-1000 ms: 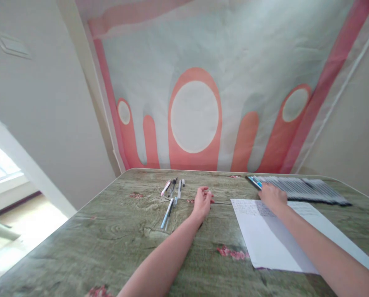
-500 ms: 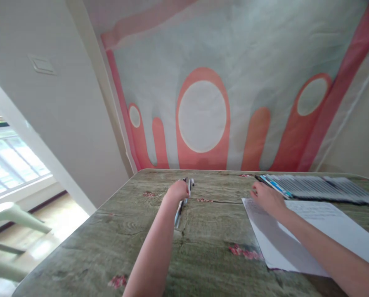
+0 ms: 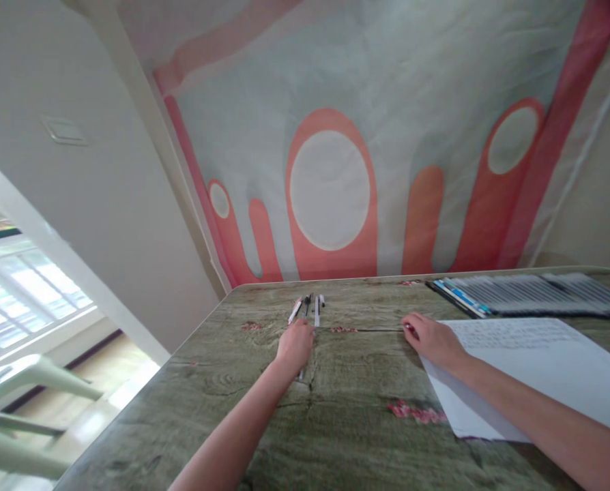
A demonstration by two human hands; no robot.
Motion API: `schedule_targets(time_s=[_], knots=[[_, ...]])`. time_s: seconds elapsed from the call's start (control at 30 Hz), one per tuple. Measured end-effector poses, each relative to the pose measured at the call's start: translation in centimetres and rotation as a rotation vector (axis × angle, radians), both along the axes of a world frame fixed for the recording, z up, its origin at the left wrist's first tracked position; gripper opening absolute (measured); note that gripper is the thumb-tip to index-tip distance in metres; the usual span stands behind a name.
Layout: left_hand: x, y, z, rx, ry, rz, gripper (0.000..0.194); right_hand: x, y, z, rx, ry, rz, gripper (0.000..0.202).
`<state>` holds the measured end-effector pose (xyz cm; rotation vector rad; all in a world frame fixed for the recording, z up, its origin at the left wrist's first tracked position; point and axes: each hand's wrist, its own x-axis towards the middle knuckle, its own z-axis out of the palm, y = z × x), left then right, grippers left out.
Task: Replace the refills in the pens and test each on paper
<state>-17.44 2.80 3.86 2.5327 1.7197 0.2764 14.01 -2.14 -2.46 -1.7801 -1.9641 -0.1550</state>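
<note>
Bunched pens (image 3: 317,310), easy to scatter imo
My left hand (image 3: 295,344) covers some, right hand (image 3: 435,341) curls by the paper (image 3: 535,372); can't tell either grip. Crowded fingers could knock neighbours.

Pale green furniture (image 3: 49,376) below window (image 3: 23,290); rectangular plate (image 3: 64,131) on wall (image 3: 110,225); red-patterned backdrop (image 3: 330,194) behind table (image 3: 361,378).

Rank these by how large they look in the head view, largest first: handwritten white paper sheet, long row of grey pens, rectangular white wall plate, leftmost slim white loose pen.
1. Paper sheet
2. Row of pens
3. Wall plate
4. Loose pen
</note>
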Motion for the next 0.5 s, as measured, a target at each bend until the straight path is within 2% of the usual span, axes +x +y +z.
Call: schedule_targets(time_s=[0.13,0.3,0.5], knots=[[-0.6,-0.4,-0.9,0.021,0.036,-0.103,0.022,-0.1,0.0,-0.1,0.001,0.011,-0.001,0.015],[-0.7,-0.6,-1.1,0.025,0.039,-0.159,0.025,-0.2,-0.1,0.0,-0.001,0.007,0.0,0.016],[-0.3,-2.5,-1.5,0.029,0.003,-0.273,0.027,-0.3,-0.1,0.3,0.002,0.015,-0.001,0.016]])
